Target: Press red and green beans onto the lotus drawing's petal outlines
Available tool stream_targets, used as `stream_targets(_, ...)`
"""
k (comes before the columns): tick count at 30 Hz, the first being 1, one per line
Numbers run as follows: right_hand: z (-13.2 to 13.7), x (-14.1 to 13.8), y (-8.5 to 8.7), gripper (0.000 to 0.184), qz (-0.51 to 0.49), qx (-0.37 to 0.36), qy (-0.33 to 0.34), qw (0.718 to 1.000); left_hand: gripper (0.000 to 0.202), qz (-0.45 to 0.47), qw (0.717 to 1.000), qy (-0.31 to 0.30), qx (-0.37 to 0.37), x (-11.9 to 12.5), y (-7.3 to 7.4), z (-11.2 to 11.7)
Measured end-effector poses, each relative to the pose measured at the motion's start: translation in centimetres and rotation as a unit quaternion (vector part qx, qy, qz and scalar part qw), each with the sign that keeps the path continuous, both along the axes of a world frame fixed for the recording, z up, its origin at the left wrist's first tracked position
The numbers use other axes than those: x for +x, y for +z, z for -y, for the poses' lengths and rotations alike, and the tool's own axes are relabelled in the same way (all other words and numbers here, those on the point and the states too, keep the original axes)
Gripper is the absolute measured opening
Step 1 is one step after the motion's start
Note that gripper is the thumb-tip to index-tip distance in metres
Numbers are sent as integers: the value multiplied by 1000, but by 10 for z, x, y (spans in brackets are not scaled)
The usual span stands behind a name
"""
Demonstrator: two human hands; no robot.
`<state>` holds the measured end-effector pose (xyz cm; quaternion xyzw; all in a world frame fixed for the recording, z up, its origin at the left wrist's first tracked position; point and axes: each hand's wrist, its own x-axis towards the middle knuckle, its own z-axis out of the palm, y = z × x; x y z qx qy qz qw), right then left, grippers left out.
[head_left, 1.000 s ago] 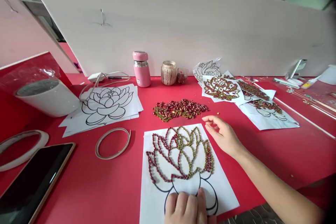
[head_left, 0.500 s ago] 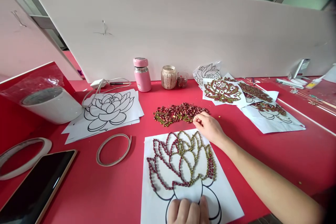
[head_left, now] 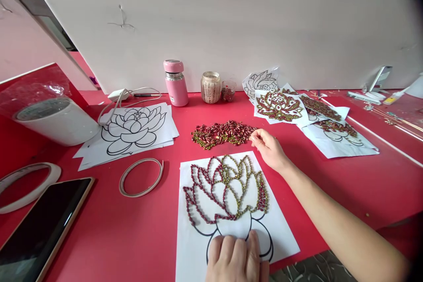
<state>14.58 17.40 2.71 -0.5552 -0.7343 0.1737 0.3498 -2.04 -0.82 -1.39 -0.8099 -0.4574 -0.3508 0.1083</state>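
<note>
A sheet of white paper [head_left: 193,255] with a printed lotus outline lies in front of me. Dark red beans [head_left: 205,188] follow the petal lines on its left, and green beans [head_left: 245,187] those on its right; one right-hand petal is filled with red ones. My left hand [head_left: 233,257] rests on the lower part of the sheet, fingers laid against it. At the right edge of a loose pile of red and green beans [head_left: 224,134], my right hand [head_left: 267,146] has thumb and forefinger pinched together. Whatever is between those fingertips is too small to make out.
Printed lotus sheets [head_left: 135,130], a tape roll [head_left: 141,194], a phone [head_left: 46,224] and a white cylinder [head_left: 57,121] occupy the left. Behind stand a pink flask [head_left: 176,83] and a jar [head_left: 210,88]. Bean-covered pictures [head_left: 280,106] lie at the back right.
The whole view has tilted slightly downward. My right hand has shifted a little to the right along the pile's edge, still pinched. My left hand stays on the paper.
</note>
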Motion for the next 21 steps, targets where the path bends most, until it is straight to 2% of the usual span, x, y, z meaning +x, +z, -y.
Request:
stream_targets(4,37,2,12,19,-115,-20,18,993,27,-9,998,-34,-47,-3,12,2)
stream_targets(6,62,-1,15,16,-119,-30,26,992,27,-13,996,-48,-69,-4,17,2)
stream_targets(10,107,-10,14,14,-49,-13,4,999,28,-10,993,-54,-101,-4,21,4)
stream_targets(13,130,-18,8,11,5,-6,-16,1000,27,-8,992,-52,-110,-4,21,6)
stream_targets(17,147,-27,-1,10,68,-16,-34,997,27,-13,992,-50,-118,-4,23,6)
stream_targets(21,150,-30,-6,11,94,-11,-57,994,27,-12,991,-49,-122,-4,24,5)
